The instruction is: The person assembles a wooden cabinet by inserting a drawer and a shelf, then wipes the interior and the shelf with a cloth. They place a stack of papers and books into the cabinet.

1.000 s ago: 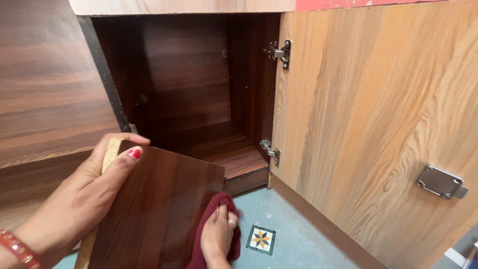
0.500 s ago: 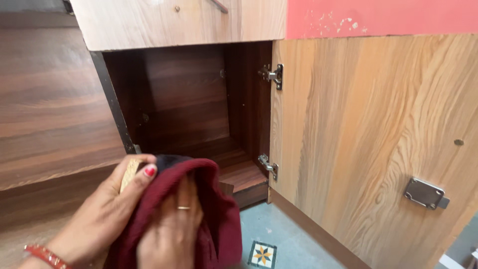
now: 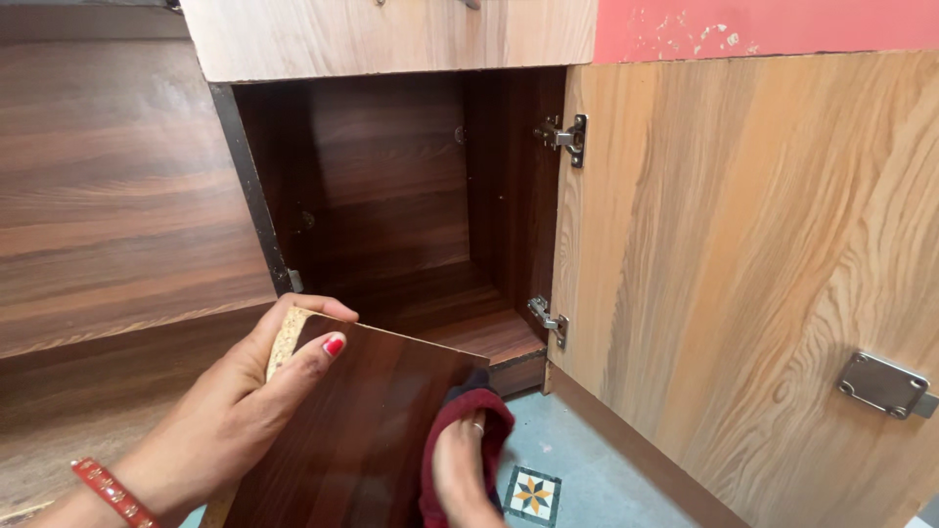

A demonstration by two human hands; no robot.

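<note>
My left hand grips the top corner of a dark brown wooden board with a raw chipboard edge, held tilted at the lower left. My right hand presses a dark red cloth against the board's right edge; the board hides part of the cloth. Both hands are in front of an open cabinet with a dark wood interior and nothing visible inside.
The cabinet's light wood door stands open to the right on two metal hinges, with a metal latch near its outer edge. A dark wood panel is at the left. A patterned floor tile lies below.
The cloth and my right hand have moved from the board's face near its top down to its right edge, uncovering the board's surface. My left hand keeps its grip on the corner.
</note>
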